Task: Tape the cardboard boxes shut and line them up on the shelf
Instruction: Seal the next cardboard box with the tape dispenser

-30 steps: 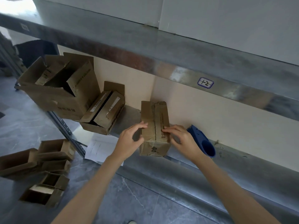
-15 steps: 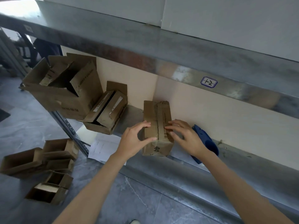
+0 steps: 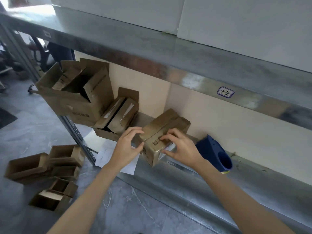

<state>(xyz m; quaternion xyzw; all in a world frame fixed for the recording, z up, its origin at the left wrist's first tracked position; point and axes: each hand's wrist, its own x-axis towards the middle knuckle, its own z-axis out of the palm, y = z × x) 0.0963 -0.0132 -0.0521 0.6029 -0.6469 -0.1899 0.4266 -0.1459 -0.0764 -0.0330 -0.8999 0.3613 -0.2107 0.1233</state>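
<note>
A small closed cardboard box [image 3: 166,125] with tape along its top seam lies on the metal shelf [image 3: 211,179], turned at an angle with its near corner over the shelf's front edge. My left hand [image 3: 127,147] grips its left near corner, fingers curled over the top. My right hand [image 3: 179,146] holds the right near end, fingers on the top and thumb on the side. A blue tape dispenser [image 3: 215,153] lies on the shelf just right of my right hand.
Left on the shelf sit a small box with loose flaps [image 3: 118,115] and a large open box [image 3: 76,92]. Several open small boxes [image 3: 45,166] lie on the grey floor at left, near a white paper sheet [image 3: 116,157]. An upper shelf [image 3: 168,53] overhangs.
Both hands have turned the taped box clockwise, so it now lies diagonally with its far end swung to the right. The camera has moved closer.
</note>
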